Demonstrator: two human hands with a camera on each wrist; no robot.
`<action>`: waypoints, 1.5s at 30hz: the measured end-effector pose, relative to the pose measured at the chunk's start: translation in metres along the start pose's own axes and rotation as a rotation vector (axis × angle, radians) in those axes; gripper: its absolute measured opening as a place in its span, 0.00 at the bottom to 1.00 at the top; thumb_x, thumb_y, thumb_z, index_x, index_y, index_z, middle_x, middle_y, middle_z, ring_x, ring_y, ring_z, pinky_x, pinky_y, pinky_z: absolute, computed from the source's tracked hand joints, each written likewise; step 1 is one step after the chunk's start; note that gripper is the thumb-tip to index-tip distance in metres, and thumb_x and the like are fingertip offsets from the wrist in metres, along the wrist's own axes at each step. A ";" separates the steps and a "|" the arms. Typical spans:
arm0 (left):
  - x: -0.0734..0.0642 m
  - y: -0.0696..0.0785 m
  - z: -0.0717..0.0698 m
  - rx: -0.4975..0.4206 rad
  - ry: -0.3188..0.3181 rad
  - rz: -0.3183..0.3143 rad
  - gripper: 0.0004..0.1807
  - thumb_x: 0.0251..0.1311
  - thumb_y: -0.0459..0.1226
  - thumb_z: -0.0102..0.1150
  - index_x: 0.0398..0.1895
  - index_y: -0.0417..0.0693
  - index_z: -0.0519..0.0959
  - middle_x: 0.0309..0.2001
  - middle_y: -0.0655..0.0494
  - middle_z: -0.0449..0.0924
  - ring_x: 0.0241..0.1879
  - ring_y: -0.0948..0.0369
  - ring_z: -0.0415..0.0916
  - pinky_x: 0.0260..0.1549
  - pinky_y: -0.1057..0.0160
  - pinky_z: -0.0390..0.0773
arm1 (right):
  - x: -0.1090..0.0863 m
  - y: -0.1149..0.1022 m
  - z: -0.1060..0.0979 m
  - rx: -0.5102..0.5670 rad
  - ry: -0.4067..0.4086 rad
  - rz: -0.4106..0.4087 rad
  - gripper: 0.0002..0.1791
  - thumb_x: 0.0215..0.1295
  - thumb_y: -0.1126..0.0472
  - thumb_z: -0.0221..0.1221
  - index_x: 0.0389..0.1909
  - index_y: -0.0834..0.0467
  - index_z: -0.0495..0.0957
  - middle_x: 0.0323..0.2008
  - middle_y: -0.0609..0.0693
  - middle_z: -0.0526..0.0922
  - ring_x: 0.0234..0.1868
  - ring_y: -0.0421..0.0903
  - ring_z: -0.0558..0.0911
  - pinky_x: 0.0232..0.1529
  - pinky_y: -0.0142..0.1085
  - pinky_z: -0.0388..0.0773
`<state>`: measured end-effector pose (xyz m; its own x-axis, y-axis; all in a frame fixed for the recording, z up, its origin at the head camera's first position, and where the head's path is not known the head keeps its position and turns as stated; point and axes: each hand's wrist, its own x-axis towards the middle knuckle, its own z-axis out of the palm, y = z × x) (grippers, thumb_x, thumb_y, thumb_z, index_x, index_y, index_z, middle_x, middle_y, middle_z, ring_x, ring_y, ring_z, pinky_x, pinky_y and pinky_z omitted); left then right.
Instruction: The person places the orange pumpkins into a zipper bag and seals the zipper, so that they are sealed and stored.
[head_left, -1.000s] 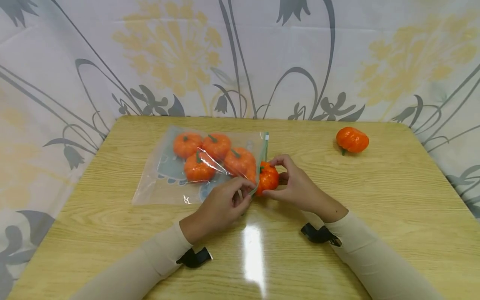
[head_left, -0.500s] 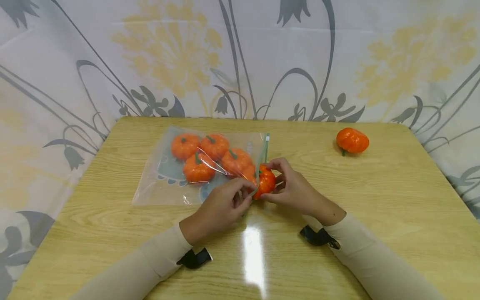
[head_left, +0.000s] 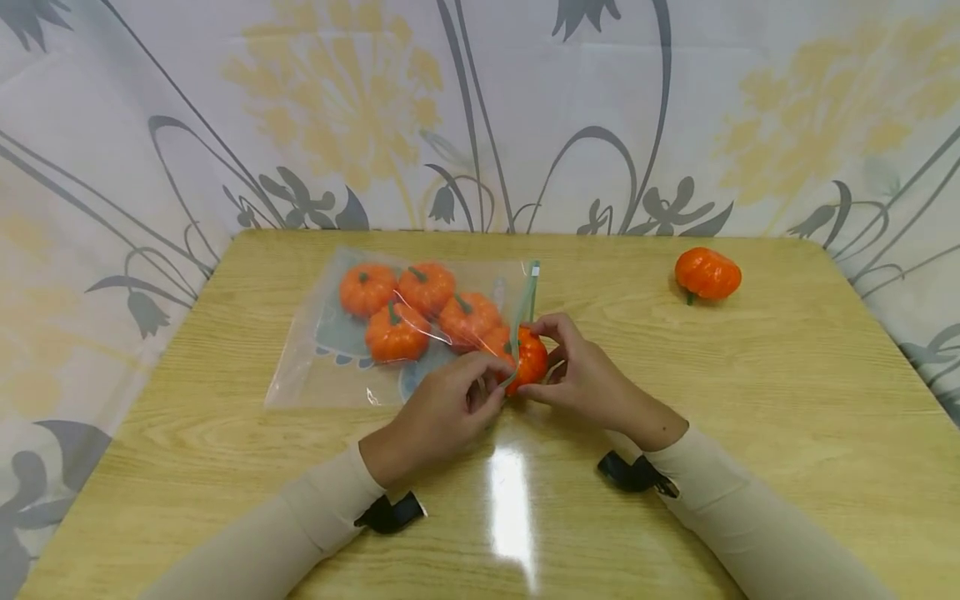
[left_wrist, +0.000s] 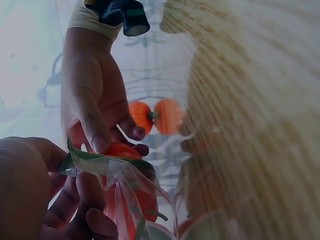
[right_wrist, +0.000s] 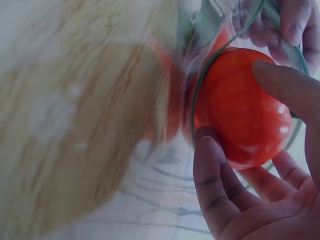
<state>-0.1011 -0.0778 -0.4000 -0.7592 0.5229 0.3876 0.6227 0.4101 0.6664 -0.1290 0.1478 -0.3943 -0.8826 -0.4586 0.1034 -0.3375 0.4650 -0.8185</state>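
A clear zip bag (head_left: 300, 385) with a green-edged mouth lies on the table, holding several small orange pumpkins (head_left: 397, 333). My left hand (head_left: 450, 396) pinches the near corner of the bag's mouth between thumb and fingers. With thumb and fingers curled round it, my right hand (head_left: 596, 379) grips another pumpkin (head_left: 534, 360), which is partly inside the mouth. In the right wrist view the green rim crosses the far side of this glossy pumpkin (right_wrist: 245, 110). The left wrist view shows the bag's mouth edge (left_wrist: 100, 159) between both hands.
One loose pumpkin (head_left: 708, 273) lies on its side at the back right of the wooden table (head_left: 787, 400), its green stem toward the front. A flower-patterned cloth (head_left: 510, 117) stands behind the table's back edge.
My right hand has moved slightly left, pushing the gripped pumpkin further into the bag's mouth. The pumpkins inside have shifted a little left. My left hand has stayed on the corner.
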 end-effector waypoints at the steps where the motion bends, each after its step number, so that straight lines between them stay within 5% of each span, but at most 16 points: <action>1: 0.000 0.000 0.000 0.002 0.004 0.004 0.10 0.64 0.30 0.59 0.48 0.46 0.79 0.34 0.58 0.77 0.31 0.68 0.72 0.31 0.72 0.75 | 0.000 0.000 0.000 -0.002 0.003 -0.004 0.39 0.53 0.66 0.73 0.61 0.62 0.61 0.63 0.61 0.73 0.35 0.46 0.83 0.39 0.39 0.84; 11: 0.000 0.001 0.000 0.005 -0.020 -0.010 0.10 0.63 0.30 0.59 0.47 0.45 0.79 0.34 0.58 0.77 0.31 0.67 0.72 0.31 0.72 0.77 | -0.001 0.000 0.002 0.064 -0.012 0.020 0.38 0.54 0.68 0.72 0.62 0.62 0.61 0.63 0.62 0.70 0.38 0.46 0.85 0.40 0.33 0.83; 22: -0.001 0.001 0.000 0.015 -0.016 -0.003 0.10 0.64 0.30 0.58 0.48 0.47 0.79 0.33 0.61 0.76 0.30 0.69 0.71 0.31 0.72 0.75 | -0.001 -0.002 0.007 0.094 -0.030 0.020 0.35 0.56 0.68 0.71 0.61 0.64 0.64 0.63 0.64 0.71 0.43 0.50 0.87 0.45 0.39 0.85; 31: 0.001 0.001 0.000 0.010 -0.014 0.002 0.10 0.63 0.30 0.58 0.47 0.46 0.79 0.32 0.60 0.76 0.30 0.68 0.71 0.30 0.72 0.75 | -0.003 -0.002 0.004 0.024 -0.066 0.033 0.31 0.64 0.67 0.61 0.68 0.62 0.64 0.66 0.62 0.72 0.50 0.53 0.86 0.49 0.43 0.84; 45: 0.000 0.001 0.000 0.005 -0.030 -0.012 0.10 0.65 0.31 0.57 0.48 0.47 0.78 0.33 0.61 0.76 0.30 0.69 0.71 0.29 0.72 0.75 | -0.003 0.001 0.003 -0.005 -0.049 0.000 0.31 0.62 0.66 0.66 0.66 0.64 0.68 0.59 0.61 0.76 0.45 0.51 0.86 0.44 0.39 0.85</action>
<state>-0.1004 -0.0775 -0.3988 -0.7609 0.5400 0.3598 0.6142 0.4202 0.6680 -0.1254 0.1471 -0.3975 -0.8653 -0.4955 0.0755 -0.3393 0.4684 -0.8158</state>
